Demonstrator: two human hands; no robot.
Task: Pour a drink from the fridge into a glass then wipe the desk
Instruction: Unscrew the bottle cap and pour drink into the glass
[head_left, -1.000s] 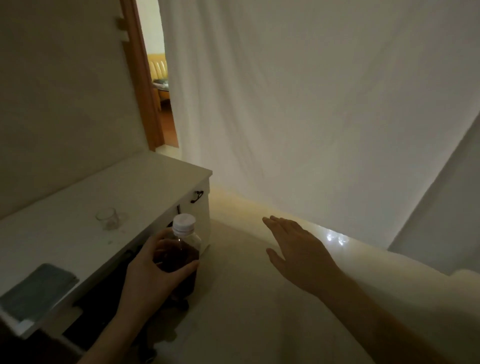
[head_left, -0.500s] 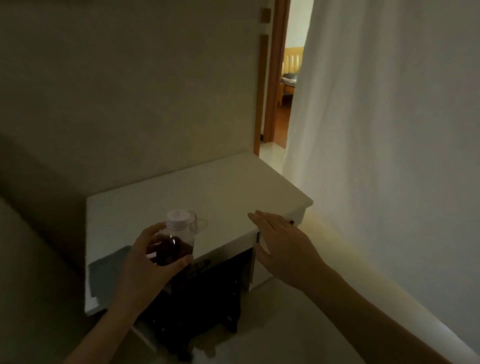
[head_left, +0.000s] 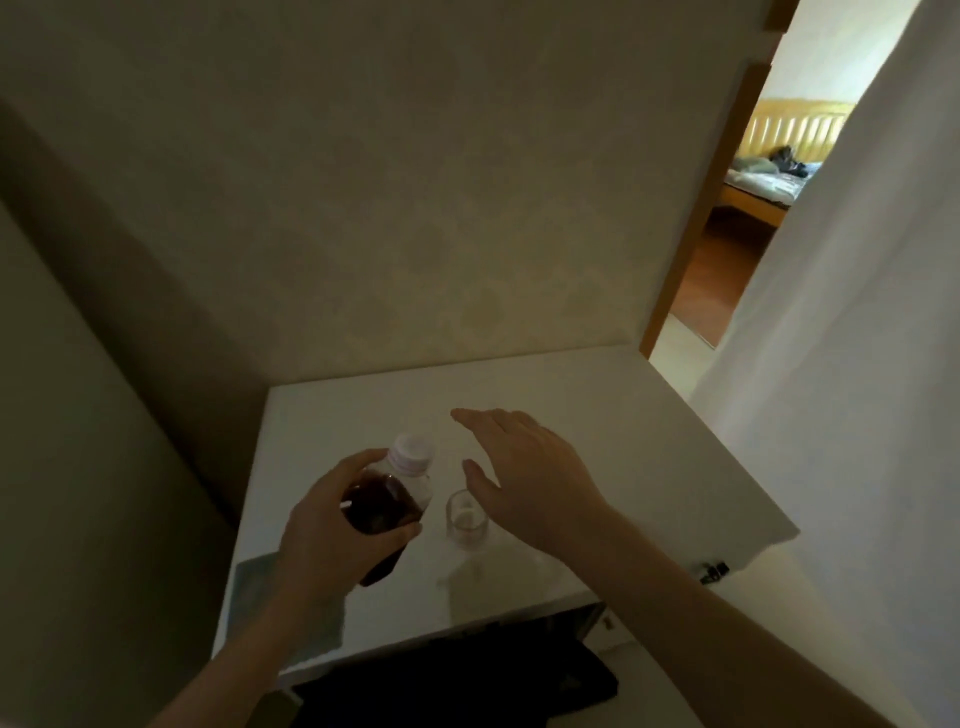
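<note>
While the white desk (head_left: 597, 415) fills the middle of the view, pushed into a corner of the wall, it gives a flat, steady top for pouring. A grey cloth (head_left: 249, 577) lies at its near left edge, partly hidden by the left forearm, likely kept there for the wiping that comes last. Above the desk, the left hand (head_left: 332, 535) grips a clear bottle (head_left: 387, 506) of dark drink, fingers and thumb curled round its body so that the neck leans up and away. That hold leaves the white cap (head_left: 412, 453) free, and the cap looks to be screwed on. The right hand (head_left: 524, 467) hovers flat over the desk just beside the bottle, fingers straight and loosely together, holding nothing; it seems placed to reach for the cap. Smallest of all, a little clear glass (head_left: 466, 526) stands upright on the desk, just right of the bottle and partly under the right palm. It appears empty, so pouring is not yet begun.
</note>
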